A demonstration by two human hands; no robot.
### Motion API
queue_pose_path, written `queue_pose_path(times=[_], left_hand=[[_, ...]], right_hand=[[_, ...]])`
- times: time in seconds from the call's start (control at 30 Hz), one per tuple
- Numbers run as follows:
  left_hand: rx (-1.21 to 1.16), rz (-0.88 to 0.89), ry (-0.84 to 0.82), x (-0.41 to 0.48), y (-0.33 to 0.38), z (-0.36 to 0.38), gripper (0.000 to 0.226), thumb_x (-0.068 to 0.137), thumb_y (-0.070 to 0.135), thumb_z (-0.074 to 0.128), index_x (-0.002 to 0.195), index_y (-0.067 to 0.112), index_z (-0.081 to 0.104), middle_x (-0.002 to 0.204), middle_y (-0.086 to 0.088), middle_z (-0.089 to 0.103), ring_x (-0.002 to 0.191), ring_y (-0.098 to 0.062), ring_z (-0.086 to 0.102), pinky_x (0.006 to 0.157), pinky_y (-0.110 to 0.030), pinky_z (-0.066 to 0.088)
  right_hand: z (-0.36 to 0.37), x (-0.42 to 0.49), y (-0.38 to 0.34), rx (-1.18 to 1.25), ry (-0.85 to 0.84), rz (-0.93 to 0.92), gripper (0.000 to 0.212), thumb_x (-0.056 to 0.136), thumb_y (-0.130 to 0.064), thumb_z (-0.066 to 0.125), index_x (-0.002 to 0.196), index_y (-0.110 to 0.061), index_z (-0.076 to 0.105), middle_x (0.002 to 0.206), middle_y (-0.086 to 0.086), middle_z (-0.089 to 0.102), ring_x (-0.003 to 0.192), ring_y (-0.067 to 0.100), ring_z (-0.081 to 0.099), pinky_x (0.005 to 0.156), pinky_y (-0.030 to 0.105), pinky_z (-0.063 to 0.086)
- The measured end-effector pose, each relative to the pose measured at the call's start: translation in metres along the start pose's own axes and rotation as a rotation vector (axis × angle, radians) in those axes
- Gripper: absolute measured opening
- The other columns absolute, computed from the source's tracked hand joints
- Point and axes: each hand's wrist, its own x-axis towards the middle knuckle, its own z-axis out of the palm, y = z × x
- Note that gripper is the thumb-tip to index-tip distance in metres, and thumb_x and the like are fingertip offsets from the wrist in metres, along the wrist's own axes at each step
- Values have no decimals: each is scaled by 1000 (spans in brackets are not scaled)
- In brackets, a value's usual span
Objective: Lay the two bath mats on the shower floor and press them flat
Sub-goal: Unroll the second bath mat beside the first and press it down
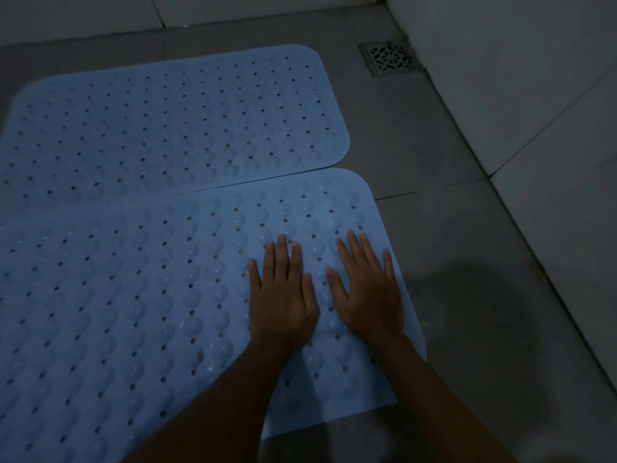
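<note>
On near mat (133,312), both hands flat; left edge cropped.

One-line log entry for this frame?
stage: pressing | left hand, right hand: flat on near mat | far mat: laid | drain: uncovered

bare floor (467,248) free right of mats, wall (534,95) bounding it, drain (389,57) in corner

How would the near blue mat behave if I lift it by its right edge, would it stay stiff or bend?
The near mat would probably flop and drape: it looks thin and lies flat where both hands press it. It likely resists at first, since its domed bumps look like suction cups gripping the floor. Its many holes suggest it is fairly light.
</note>
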Motion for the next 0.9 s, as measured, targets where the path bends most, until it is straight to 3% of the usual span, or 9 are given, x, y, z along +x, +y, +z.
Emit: queue_pose_path(times=[0.33,0.63,0.73,0.83,0.9], left_hand=[[-16,-7,13,1,-1,4,59,100,39,22,154,21,7,162,-2,-3,148,-16,-11,121,-46,1],[-46,-15,-21,5,0,4,60,100,42,20,153,24,0,161,1,-10,147,-14,-17,120,-44,-6],[-57,-7,-17,-1,0,0,59,101,42,19,153,22,0,161,-2,-8,147,-17,-15,120,-44,-7],[-96,12,-97,5,-1,-8,61,99,41,17,154,20,4,162,-5,-7,148,-21,-12,118,-44,-11],[-149,34,-232,10,-8,-23,61,100,40,21,154,18,4,162,-7,-9,148,-23,-11,117,-44,-10]], right_hand=[[-6,7,3,146,-154,87,60,93,-55,26,148,-30,29,156,-15,9,146,-2,-6,120,32,-8],[-12,13,-7,294,-46,145,48,92,-35,47,138,-19,51,153,0,37,144,6,16,120,40,2],[-25,20,-19,429,-146,294,41,97,-29,53,137,-20,51,154,-2,35,146,9,17,121,37,0],[-43,31,-30,586,-237,451,42,97,-31,55,137,-21,52,147,-1,45,140,15,35,119,39,23],[-59,30,-41,589,-237,448,39,97,-27,55,134,-16,55,140,2,53,129,18,48,111,31,34]])
